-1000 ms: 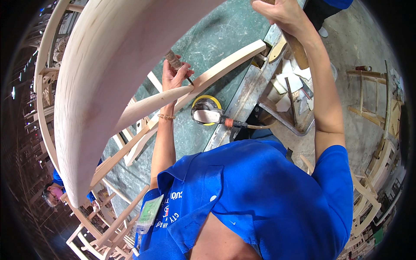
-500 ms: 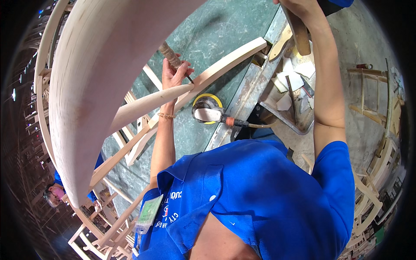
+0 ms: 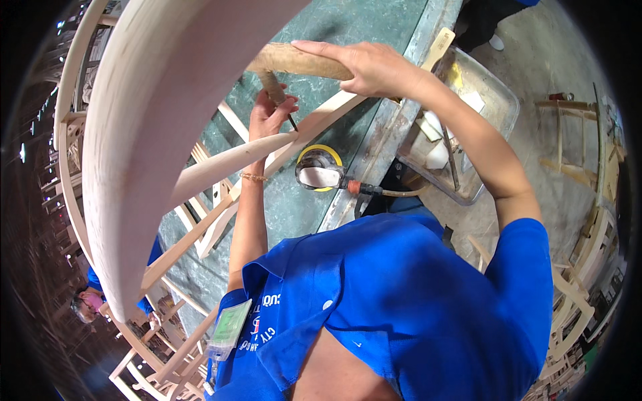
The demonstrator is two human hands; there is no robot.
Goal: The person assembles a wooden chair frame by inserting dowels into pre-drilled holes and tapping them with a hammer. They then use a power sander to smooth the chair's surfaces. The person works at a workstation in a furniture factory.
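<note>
My left hand (image 3: 267,120) is closed around a chisel-like tool (image 3: 272,87) with a wrapped handle and a thin dark metal shank. The shank's tip meets the spot where a round wooden spindle (image 3: 231,162) joins a curved wooden rail (image 3: 324,115). My right hand (image 3: 382,69) grips a thick brown wooden bar (image 3: 304,60), which lies against the top of the tool's handle. A large pale curved wooden piece (image 3: 144,134) of the frame looms at upper left and hides the bar's far end.
A round sander (image 3: 319,176) with a yellow rim and a hose lies on the green tabletop (image 3: 281,204). A tray (image 3: 516,110) at the right holds pale scraps and a dark rod. Wooden frames (image 3: 568,144) stand around, and another person (image 3: 90,304) works at far left.
My right hand has swung down and left with the wooden bar, from above the tray to the tool's handle. My left hand has stayed nearly still.
</note>
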